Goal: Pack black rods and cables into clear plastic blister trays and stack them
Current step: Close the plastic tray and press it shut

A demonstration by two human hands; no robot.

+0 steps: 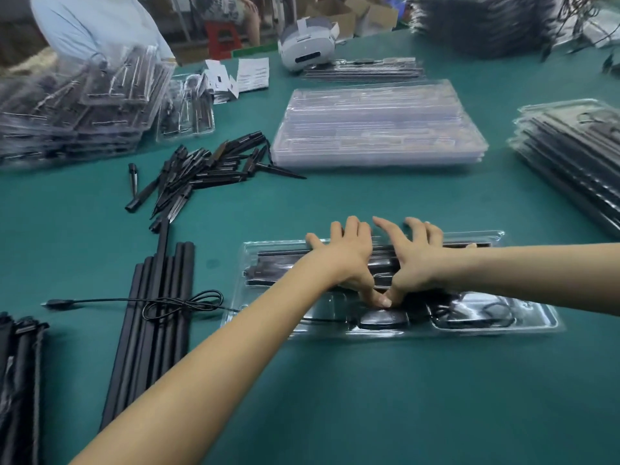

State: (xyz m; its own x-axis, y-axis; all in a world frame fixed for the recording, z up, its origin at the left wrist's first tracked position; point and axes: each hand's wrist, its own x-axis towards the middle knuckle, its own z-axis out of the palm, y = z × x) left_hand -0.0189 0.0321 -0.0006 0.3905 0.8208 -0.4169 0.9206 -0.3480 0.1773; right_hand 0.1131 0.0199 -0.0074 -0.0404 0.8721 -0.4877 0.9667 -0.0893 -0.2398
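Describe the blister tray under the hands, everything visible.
The blister tray is clear glossy moulded plastic, lying flat on the green table. Black rods fill its long far slots; near pockets hold a coiled cable and a dark oval part. The left hand and right hand press on it, thumbs meeting mid-tray.

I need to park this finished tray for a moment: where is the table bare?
Bare green table lies in front of the blister tray, and between it and the empty tray stack. The left is crowded: long rods, a loose cable, the spike pile.
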